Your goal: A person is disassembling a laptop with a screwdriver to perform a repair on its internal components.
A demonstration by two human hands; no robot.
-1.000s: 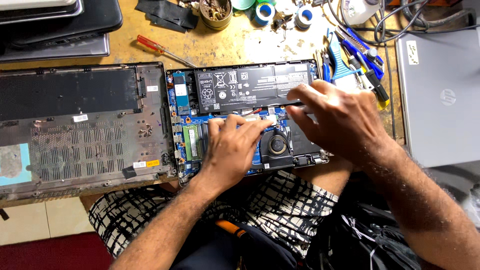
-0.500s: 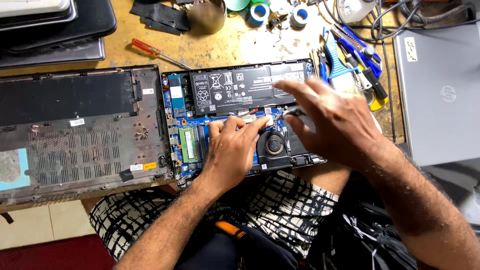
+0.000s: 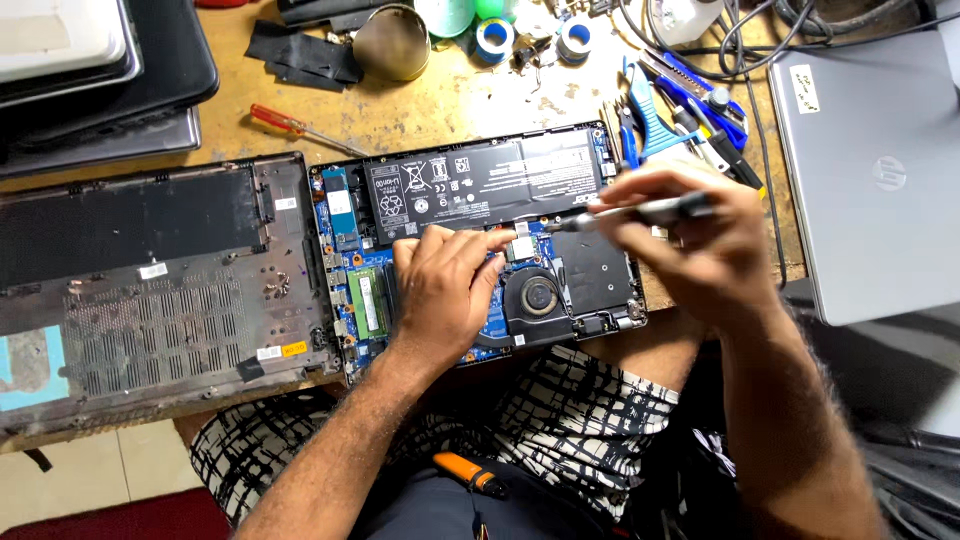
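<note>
An opened laptop lies bottom-up on the wooden bench, showing its black battery, blue board, green memory stick and round fan. My left hand rests flat on the board, fingertips touching the area just below the battery. My right hand holds a grey screwdriver almost level, its tip pointing left near the board above the fan. The removed bottom cover lies inside-up to the left of the laptop.
A closed silver laptop sits at the right. Stacked laptops fill the top left. A red-handled screwdriver, a metal cup, tape rolls, blue pliers and cables lie behind. An orange tool rests on my lap.
My right hand has lifted off the board and drawn back to the right, and the screwdriver now shows in it. My left hand has stayed on the board.
</note>
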